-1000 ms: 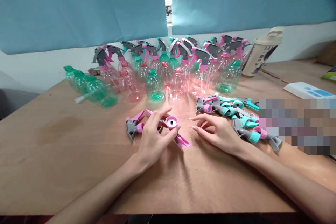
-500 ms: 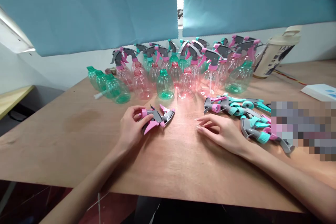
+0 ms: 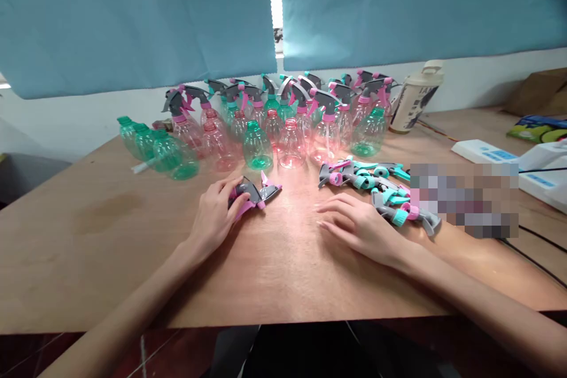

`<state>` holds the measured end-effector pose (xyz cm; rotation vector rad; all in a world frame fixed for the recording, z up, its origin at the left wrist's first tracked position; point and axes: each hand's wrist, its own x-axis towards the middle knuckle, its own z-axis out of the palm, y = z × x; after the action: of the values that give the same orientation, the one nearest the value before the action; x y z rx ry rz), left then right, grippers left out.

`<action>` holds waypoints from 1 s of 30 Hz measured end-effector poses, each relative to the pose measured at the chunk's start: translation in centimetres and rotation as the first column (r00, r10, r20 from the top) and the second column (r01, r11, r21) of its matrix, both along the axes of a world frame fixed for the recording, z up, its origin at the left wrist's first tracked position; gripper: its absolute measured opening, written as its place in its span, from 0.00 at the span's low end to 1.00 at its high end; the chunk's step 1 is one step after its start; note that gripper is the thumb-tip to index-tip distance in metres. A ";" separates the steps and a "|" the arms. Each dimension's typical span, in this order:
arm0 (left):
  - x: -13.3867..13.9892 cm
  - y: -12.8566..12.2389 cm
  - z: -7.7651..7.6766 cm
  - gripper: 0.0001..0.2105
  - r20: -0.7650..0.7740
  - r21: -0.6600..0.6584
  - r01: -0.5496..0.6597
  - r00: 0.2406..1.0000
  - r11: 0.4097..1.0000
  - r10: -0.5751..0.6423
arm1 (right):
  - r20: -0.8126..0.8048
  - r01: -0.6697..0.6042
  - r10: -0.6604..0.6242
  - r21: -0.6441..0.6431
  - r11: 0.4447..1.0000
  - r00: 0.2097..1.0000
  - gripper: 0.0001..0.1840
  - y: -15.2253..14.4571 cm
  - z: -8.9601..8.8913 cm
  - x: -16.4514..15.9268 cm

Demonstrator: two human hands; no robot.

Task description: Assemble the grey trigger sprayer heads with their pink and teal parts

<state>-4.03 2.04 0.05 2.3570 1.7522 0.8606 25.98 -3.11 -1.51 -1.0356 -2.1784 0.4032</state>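
Spray head (image 3: 251,191) in left hand (image 3: 215,215), right hand (image 3: 367,227) near sprayer pile (image 3: 364,182)

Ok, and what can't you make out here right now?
All in the head view:
Sprayer heads at the left hand: its fingers cover part of them, so whether it grips or just rests is unclear.
Right end of the sprayer pile: hidden by a pixelated patch.
Back bottles: partly blocked by front bottles.
Tumbler: smaller print too small to read.
White device: cut off by the right edge.
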 end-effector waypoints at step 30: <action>8.0 -5.7 0.0 0.09 -0.212 0.353 0.491 0.871 0.797 -0.443 | 0.436 0.385 -0.470 0.273 0.881 0.767 0.30 -2.6 -2.0 6.9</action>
<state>3.98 -3.67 0.04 2.9642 0.9848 1.0795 32.90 -5.69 -3.52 -1.6268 -2.2438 -0.2945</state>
